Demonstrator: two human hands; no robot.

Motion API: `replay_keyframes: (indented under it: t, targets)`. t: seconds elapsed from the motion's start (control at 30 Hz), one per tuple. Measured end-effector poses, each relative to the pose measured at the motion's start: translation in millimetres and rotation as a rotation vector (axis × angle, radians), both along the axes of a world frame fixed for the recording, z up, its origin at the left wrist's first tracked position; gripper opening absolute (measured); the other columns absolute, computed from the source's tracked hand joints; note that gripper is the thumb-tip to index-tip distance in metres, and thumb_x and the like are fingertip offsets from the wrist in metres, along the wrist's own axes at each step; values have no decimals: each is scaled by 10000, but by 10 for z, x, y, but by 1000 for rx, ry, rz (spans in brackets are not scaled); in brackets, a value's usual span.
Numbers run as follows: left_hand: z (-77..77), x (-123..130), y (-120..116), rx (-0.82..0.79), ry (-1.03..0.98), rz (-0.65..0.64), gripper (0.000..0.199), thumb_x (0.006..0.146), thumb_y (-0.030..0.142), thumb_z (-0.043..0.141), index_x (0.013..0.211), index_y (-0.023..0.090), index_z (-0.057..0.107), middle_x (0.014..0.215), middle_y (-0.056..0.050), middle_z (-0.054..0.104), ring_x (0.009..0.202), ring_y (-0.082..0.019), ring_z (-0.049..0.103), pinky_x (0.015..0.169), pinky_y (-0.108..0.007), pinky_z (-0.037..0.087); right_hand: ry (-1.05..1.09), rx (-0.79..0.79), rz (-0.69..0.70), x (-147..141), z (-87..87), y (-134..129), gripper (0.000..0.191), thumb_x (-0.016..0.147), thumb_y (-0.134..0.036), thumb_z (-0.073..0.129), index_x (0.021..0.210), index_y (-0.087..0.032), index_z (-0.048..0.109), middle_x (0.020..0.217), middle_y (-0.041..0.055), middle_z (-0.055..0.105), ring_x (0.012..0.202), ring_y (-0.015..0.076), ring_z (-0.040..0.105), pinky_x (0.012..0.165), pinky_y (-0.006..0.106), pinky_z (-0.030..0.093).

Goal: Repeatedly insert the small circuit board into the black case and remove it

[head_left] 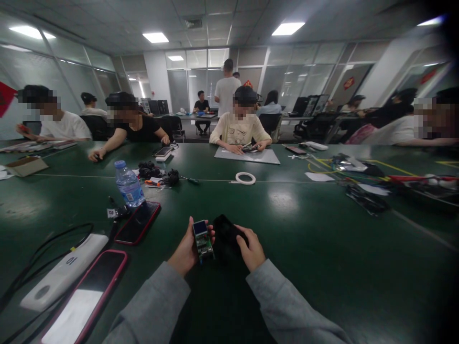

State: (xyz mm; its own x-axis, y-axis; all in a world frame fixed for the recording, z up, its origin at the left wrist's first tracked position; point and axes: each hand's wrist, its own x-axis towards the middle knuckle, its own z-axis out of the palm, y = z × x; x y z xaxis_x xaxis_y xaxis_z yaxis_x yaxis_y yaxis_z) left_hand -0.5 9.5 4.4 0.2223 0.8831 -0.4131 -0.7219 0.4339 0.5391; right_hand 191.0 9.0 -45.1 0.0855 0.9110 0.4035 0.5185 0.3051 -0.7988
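Above the green table, my left hand (186, 249) is closed around a small circuit board (203, 241) with a dark square screen at its top end. The board is tilted up, and its components face me. In my right hand (252, 246) is a black plastic case (226, 230), gripped along its right side. The case is held just right of the board, its top end close to my left fingertips. Its inside is too dark to make out.
Left of my hands lie a red-edged phone (139, 222), a pink-edged phone (88, 301), a white device (64, 273) with cables, and an upright water bottle (129, 185). Farther off are a white ring (245, 178), a screwdriver (190, 180) and black bundles (158, 173). Several people sit around.
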Motion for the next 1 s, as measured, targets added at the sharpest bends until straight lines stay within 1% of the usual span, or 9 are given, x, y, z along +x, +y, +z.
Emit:
replay_keyframes:
  t: [0.13, 0.23, 0.33, 0.43, 0.6, 0.73, 0.9, 1.0]
  targets:
    - [24, -8, -2, -12, -25, 11, 444, 767, 516, 543, 1001, 140, 573, 859, -74, 638, 748, -170, 633, 718, -321, 518, -65, 31, -84, 22, 21, -2, 320, 850, -349, 409, 1056, -171, 578, 980, 84, 572, 921, 228, 502, 817, 424, 420]
    - [-8, -14, 17, -25, -20, 37, 457, 762, 525, 545, 999, 135, 577, 843, -70, 639, 728, -168, 631, 702, -319, 517, -180, 127, -131, -22, 118, -70, 356, 861, -412, 424, 1101, -180, 547, 1032, 91, 536, 958, 237, 478, 812, 424, 407]
    - [-55, -21, 38, -9, -22, 41, 471, 754, 534, 550, 999, 133, 582, 852, -67, 640, 730, -170, 630, 697, -316, 515, -323, 206, -105, -102, 228, -164, 388, 837, -439, 475, 1144, -205, 514, 1104, 85, 495, 1028, 252, 442, 818, 418, 392]
    - [-61, -25, 43, -15, -48, 33, 471, 747, 540, 556, 993, 140, 585, 843, -55, 635, 732, -164, 626, 699, -309, 510, -418, 255, -76, -160, 270, -223, 430, 802, -418, 524, 1178, -213, 483, 1147, 85, 467, 1060, 262, 424, 815, 410, 388]
    - [-26, -32, 35, -16, -32, 27, 503, 733, 574, 548, 1000, 149, 579, 789, -33, 610, 670, -144, 607, 636, -292, 499, -465, 258, -84, -162, 228, -216, 459, 777, -373, 540, 1197, -207, 457, 1164, 96, 449, 1063, 271, 426, 813, 419, 390]
    - [-41, -48, 28, -1, -46, 3, 520, 726, 586, 548, 1020, 157, 568, 782, -24, 594, 650, -127, 594, 618, -274, 487, -471, 249, -72, -154, 208, -203, 466, 764, -327, 544, 1204, -213, 443, 1183, 93, 437, 1068, 269, 428, 814, 419, 402]
    - [-55, -55, 20, 19, -21, -1, 526, 729, 592, 539, 1028, 160, 560, 761, -14, 578, 624, -117, 581, 594, -267, 479, -461, 230, -50, -136, 164, -185, 496, 741, -262, 537, 1221, -206, 424, 1197, 104, 416, 1073, 269, 430, 814, 420, 427]
    - [-47, -54, 21, 22, -24, -11, 538, 726, 601, 537, 1034, 160, 554, 749, -7, 568, 611, -112, 573, 579, -260, 474, -428, 210, -26, -117, 132, -163, 484, 745, -226, 514, 1218, -191, 420, 1179, 115, 415, 1043, 254, 453, 814, 407, 445]
